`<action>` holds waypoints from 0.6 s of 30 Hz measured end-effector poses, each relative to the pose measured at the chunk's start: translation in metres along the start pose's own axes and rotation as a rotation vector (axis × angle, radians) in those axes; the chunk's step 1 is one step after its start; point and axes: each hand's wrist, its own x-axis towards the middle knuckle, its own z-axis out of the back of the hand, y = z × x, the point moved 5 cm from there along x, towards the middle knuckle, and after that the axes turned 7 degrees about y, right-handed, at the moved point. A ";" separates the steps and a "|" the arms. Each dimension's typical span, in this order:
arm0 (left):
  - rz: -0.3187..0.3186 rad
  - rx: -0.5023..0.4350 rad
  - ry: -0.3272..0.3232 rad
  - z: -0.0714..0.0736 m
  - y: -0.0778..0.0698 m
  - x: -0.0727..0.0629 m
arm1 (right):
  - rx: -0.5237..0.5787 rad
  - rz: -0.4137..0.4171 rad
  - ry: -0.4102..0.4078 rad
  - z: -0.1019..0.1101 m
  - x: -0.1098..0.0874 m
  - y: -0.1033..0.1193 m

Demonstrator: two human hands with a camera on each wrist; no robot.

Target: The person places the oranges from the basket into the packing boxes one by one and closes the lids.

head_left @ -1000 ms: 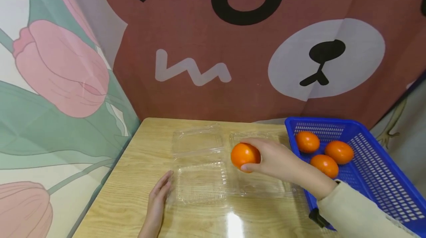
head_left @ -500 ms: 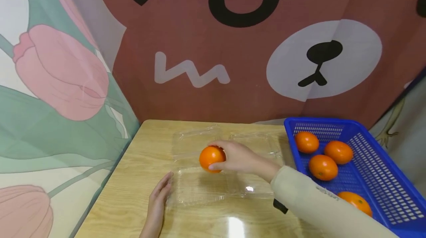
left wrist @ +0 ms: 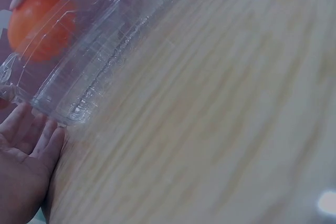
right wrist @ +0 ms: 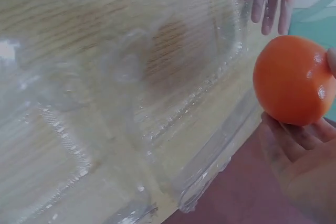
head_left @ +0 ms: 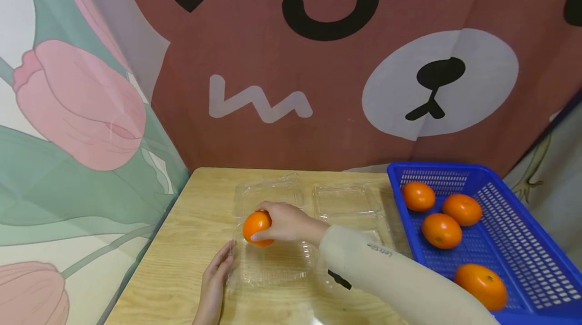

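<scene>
My right hand (head_left: 288,224) grips an orange (head_left: 256,228) between thumb and fingers. It holds the fruit above the left part of a clear plastic clamshell box (head_left: 277,267) whose lid lies open behind. In the right wrist view, the orange (right wrist: 294,82) sits between the thumb and the fingers (right wrist: 296,148). Flat on its side by the box's left edge, my left hand (head_left: 215,282) has its fingers extended. The left wrist view puts those fingertips (left wrist: 50,127) at the rim of the box (left wrist: 100,72), seemingly touching it; the orange (left wrist: 42,24) shows beyond the clear wall.
A second open clear box (head_left: 345,201) lies to the right, partly covered by the right sleeve (head_left: 386,269). At the table's right stands a blue mesh basket (head_left: 523,229) with several oranges (head_left: 441,230). A fabric backdrop (head_left: 254,148) hangs behind the table.
My right hand has carried the orange leftward, from over the right box to over the left one. The left hand has stayed beside the left box.
</scene>
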 end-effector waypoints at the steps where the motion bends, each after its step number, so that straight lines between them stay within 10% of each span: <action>1: -0.001 -0.005 0.000 0.000 0.000 0.000 | -0.019 -0.002 0.008 -0.002 0.003 0.001; 18: -0.032 -0.081 -0.012 -0.001 0.000 -0.001 | -0.177 -0.092 0.114 -0.032 0.020 0.014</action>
